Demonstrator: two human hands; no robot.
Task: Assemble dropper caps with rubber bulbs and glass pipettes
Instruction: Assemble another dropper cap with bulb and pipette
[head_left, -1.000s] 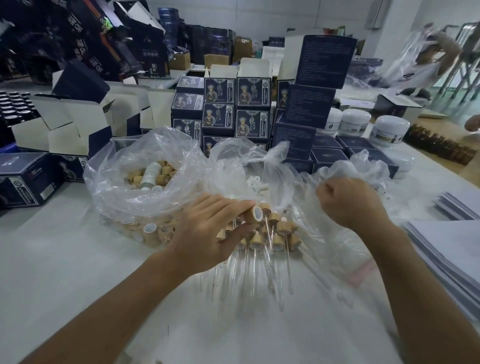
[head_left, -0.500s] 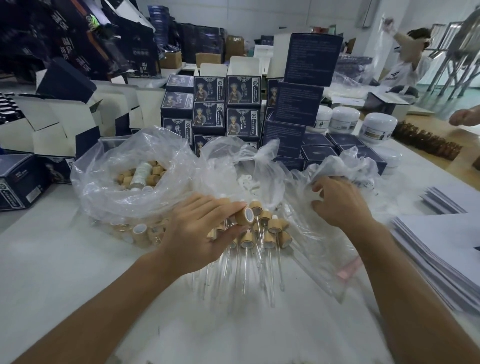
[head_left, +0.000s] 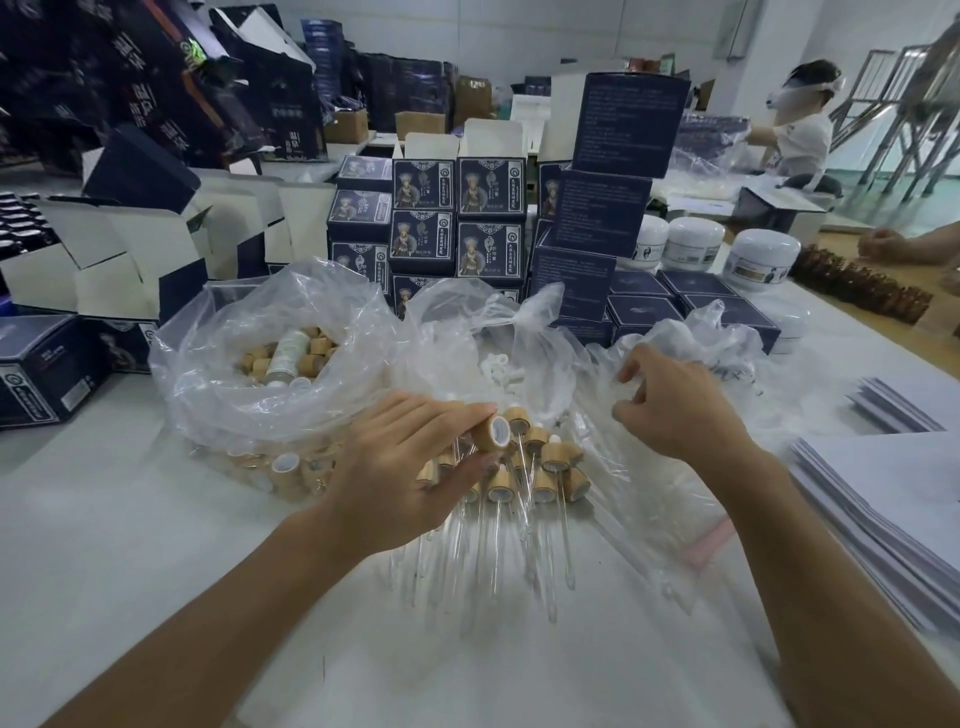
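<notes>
My left hand (head_left: 400, 467) pinches a wood-coloured dropper cap (head_left: 492, 433) between thumb and fingers, its white inside facing me. Just below it lies a pile of assembled droppers (head_left: 540, 478), caps at the far end and glass pipettes pointing toward me. My right hand (head_left: 675, 410) hovers over a clear plastic bag (head_left: 639, 499) of loose glass pipettes, fingers curled and apart; I cannot tell whether it touches anything. A clear bag of caps (head_left: 280, 364) sits to the left. White rubber bulbs (head_left: 501, 366) lie in a middle bag.
Stacks of dark blue product boxes (head_left: 457, 228) and white jars (head_left: 761, 257) stand behind the bags. Open cartons (head_left: 130, 260) crowd the left. Paper stacks (head_left: 883, 499) lie at the right edge. Another person (head_left: 800, 140) works at the far right, and a hand (head_left: 883, 244) rests near brown bottles (head_left: 857, 286).
My right hand has opened from a closed grip on the bag and shifted slightly left. My left hand keeps the cap in the same spot.
</notes>
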